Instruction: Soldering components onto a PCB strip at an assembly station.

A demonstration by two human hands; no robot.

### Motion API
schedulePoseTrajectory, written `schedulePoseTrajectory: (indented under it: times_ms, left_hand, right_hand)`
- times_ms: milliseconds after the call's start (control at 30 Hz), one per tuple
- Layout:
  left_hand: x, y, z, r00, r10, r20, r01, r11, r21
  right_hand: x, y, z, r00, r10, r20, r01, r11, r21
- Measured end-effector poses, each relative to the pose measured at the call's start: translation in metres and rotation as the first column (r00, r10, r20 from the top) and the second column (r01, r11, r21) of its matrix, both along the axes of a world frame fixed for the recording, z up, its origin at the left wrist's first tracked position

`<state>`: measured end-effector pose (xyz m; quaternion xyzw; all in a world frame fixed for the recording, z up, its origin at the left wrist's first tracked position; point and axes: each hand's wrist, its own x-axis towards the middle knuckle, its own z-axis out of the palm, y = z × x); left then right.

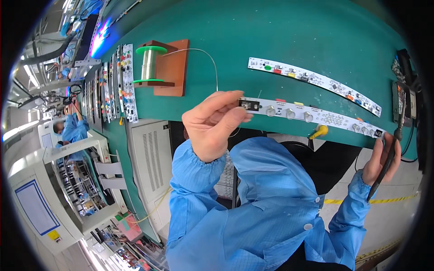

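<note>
My left hand [216, 124] pinches the left end of a long white circuit board strip [323, 118] between thumb and fingers. The strip carries several round clear lenses and small coloured parts, and is raised near the table's front edge. Its right end meets the fingers of my right hand [382, 162]. Across that hand lies a slim dark tool like a soldering iron [385, 174], held among the fingers; its working tip is unclear. Solder wire [213, 61] arcs from a green-flanged spool [148, 64] to my left hand, where the fingers hide its path.
A second white circuit board strip [316, 80] lies farther back on the green table [217, 27]. The spool's brown stand [174, 67] is at left, beside several more boards [126, 81]. Dark equipment [404, 86] stands at the right edge; a yellow plug [320, 131] sits at the front edge.
</note>
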<state>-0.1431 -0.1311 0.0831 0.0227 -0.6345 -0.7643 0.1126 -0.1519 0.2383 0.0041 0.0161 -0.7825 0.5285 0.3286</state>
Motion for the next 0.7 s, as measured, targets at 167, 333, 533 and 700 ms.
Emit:
schedulePoseTrajectory:
  times_ms: [167,333,533,700]
  left_hand:
    - [-0.002,-0.005,0.002,0.996,-0.093,0.009,0.093,0.995,-0.025]
    - [0.000,-0.008,0.007,0.994,-0.113,-0.008,0.113,0.993,0.022]
    - [0.002,-0.014,0.005,0.995,-0.101,0.025,0.101,0.995,0.008]
    - [0.000,-0.017,0.003,0.997,-0.034,0.064,0.031,0.998,0.046]
  right_hand:
    - [-0.001,-0.006,0.002,0.996,-0.076,0.046,0.076,0.997,-0.003]
    - [-0.002,-0.007,0.004,0.999,-0.037,0.029,0.036,0.999,0.024]
    - [-0.002,-0.017,0.010,1.000,-0.030,0.009,0.030,0.999,0.024]
    - [0.002,-0.015,0.017,1.000,0.009,-0.018,-0.009,1.000,0.030]
